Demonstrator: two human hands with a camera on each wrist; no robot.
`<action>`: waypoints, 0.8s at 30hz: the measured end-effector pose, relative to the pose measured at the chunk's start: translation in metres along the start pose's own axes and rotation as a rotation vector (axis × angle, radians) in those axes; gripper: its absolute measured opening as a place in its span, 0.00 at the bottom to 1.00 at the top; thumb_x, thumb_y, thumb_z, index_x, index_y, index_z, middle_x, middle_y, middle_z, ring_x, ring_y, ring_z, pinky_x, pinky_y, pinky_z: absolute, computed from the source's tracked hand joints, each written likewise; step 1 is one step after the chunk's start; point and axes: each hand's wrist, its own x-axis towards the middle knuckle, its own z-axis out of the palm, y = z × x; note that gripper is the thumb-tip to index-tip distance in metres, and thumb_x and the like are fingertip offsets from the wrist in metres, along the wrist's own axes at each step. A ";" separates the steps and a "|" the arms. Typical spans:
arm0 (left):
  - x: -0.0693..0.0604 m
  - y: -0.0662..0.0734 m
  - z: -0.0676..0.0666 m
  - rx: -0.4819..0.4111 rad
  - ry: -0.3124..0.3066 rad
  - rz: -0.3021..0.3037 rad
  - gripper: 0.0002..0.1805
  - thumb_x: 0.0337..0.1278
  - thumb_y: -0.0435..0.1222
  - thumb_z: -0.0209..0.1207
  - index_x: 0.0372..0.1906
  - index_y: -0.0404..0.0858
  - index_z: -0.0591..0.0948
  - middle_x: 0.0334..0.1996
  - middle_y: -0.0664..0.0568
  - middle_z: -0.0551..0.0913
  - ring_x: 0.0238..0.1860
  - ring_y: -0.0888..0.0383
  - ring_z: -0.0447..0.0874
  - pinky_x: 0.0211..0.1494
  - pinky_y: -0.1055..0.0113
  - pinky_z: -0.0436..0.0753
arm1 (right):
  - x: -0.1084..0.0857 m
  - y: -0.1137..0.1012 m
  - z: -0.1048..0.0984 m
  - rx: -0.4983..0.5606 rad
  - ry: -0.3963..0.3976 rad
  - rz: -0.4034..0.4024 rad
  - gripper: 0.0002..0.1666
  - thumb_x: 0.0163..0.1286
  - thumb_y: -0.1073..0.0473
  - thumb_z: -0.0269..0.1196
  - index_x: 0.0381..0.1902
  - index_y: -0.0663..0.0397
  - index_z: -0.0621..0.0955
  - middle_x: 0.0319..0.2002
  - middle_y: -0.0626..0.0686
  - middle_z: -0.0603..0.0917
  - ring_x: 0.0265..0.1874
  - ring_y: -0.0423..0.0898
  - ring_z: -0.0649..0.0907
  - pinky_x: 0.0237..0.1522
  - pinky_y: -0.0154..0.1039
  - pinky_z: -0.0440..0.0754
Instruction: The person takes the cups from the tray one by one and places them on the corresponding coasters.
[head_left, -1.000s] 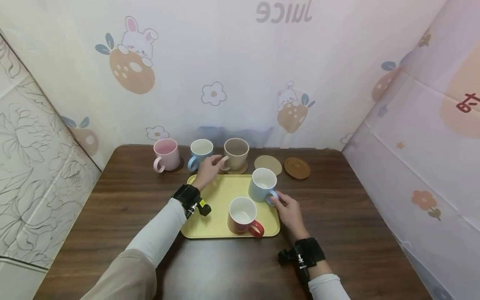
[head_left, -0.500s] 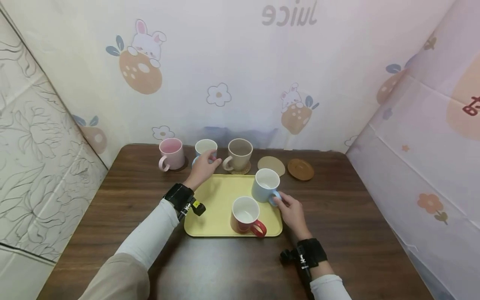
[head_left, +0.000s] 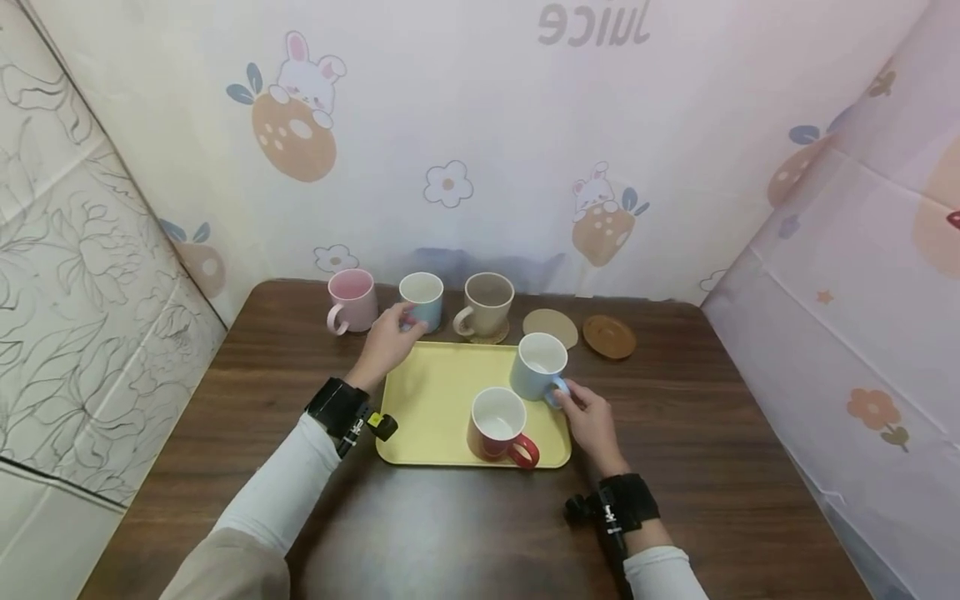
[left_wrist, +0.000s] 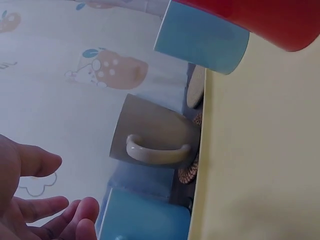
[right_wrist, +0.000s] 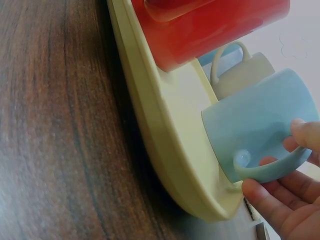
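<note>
My right hand (head_left: pixel 593 422) pinches the handle of a light blue mug (right_wrist: pixel 267 117), which stands upright on the back right of a yellow tray (head_left: pixel 427 408). In front of it on the tray is a red mug (head_left: pixel 497 433) with a white inside. My left hand (head_left: pixel 387 342) is raised in front of another blue mug (head_left: pixel 429 310) behind the tray. In the left wrist view, the thumb and fingers (left_wrist: pixel 42 207) are spread apart and hold nothing. That mug's handle is mostly hidden by the hand in the head view.
A pink mug (head_left: pixel 355 302) stands at the back left. Right of the rear blue mug, a beige mug (head_left: pixel 489 307) sits on a woven coaster (head_left: pixel 495 337). Farther right lie a beige coaster (head_left: pixel 551 327) and a brown saucer-like coaster (head_left: pixel 609 337). A patterned wall covering (head_left: pixel 480 125) rises behind the table.
My left hand has moved left, away from the beige mug's handle to the rear blue mug. The right hand keeps its hold on the light blue mug. The head view has shifted slightly.
</note>
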 end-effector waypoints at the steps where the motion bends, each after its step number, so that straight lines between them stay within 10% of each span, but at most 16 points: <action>1: -0.002 -0.002 -0.001 0.005 0.006 -0.004 0.28 0.66 0.41 0.57 0.66 0.32 0.70 0.51 0.37 0.79 0.51 0.43 0.78 0.54 0.51 0.76 | 0.000 0.000 0.000 0.001 0.001 0.001 0.22 0.68 0.54 0.64 0.56 0.60 0.82 0.51 0.62 0.85 0.49 0.53 0.83 0.48 0.40 0.81; 24: -0.033 -0.059 -0.004 0.203 -0.058 -0.244 0.27 0.67 0.42 0.55 0.63 0.30 0.72 0.52 0.35 0.77 0.54 0.42 0.76 0.56 0.49 0.74 | 0.000 -0.002 -0.003 0.011 -0.040 0.032 0.25 0.70 0.52 0.63 0.58 0.61 0.80 0.54 0.63 0.83 0.52 0.55 0.82 0.53 0.49 0.80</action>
